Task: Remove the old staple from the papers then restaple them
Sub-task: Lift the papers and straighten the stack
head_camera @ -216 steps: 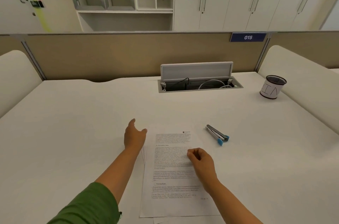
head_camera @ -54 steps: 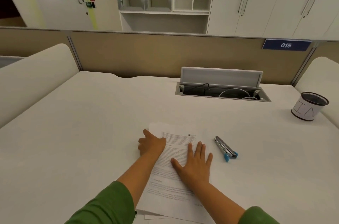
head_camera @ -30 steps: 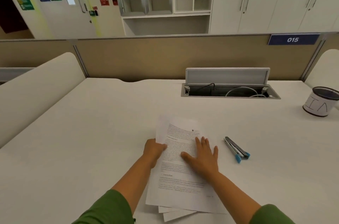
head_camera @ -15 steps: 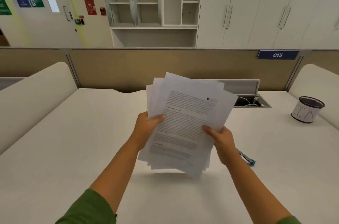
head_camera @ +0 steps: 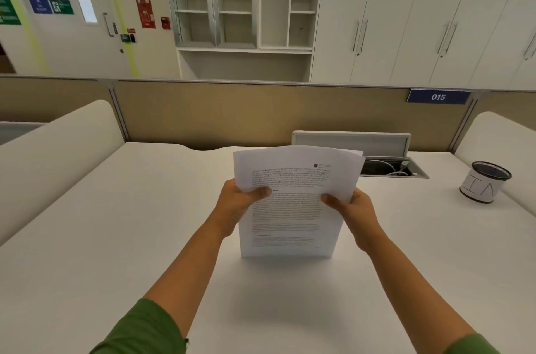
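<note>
The papers (head_camera: 293, 208) stand upright on their bottom edge in the middle of the tabletop (head_camera: 145, 223), a little nearer the back edge than the front, printed side facing the person. The left hand (head_camera: 235, 207) has its grip closed on the left edge, thumb on the front sheet and fingers behind; the right hand (head_camera: 352, 210) holds the right edge the same way. The step in hand looks like squaring the stack before it is stapled again.

To do it well, I would loosen both grips just enough that the sheets can slide against one another, then tap the bottom edge flat on the tabletop so every page drops to the same line. The top edge bows backward and one sheet seems to peek out at the upper right corner, so a turn onto a side edge and a second tap would likely be needed. Squeezing hard would lock the misalignment in. The stapler is not visible here, probably hidden behind the sheets. A black mesh cup (head_camera: 487, 184) sits near the right edge, well apart
</note>
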Motion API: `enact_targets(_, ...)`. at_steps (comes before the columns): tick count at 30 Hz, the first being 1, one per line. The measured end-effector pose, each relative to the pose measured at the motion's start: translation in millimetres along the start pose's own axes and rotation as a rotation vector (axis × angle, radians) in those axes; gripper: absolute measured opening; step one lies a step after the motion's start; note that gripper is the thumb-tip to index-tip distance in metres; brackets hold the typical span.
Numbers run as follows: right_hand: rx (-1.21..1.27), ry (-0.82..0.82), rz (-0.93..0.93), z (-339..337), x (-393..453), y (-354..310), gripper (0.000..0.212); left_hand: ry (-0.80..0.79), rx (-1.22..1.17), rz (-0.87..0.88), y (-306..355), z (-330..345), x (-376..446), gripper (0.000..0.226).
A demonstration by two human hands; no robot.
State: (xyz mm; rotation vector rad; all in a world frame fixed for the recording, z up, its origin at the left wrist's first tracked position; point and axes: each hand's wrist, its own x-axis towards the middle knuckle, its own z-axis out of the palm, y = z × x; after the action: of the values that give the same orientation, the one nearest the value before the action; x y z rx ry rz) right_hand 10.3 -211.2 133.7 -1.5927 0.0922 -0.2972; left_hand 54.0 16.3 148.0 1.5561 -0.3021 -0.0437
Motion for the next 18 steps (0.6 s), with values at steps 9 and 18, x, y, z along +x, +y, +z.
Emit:
enact_targets(9, 0.012, 0.384, 0.24, 10, -15, 47, 0.112, 0.257, -0.305, -0.049, -15, 13, 0, 0.014)
enact_targets(18, 0.626, 0.066, 0.465, 9, -37, 85, 0.048, 0.286, -0.722, -0.259, -37, 29, -4, 0.031)
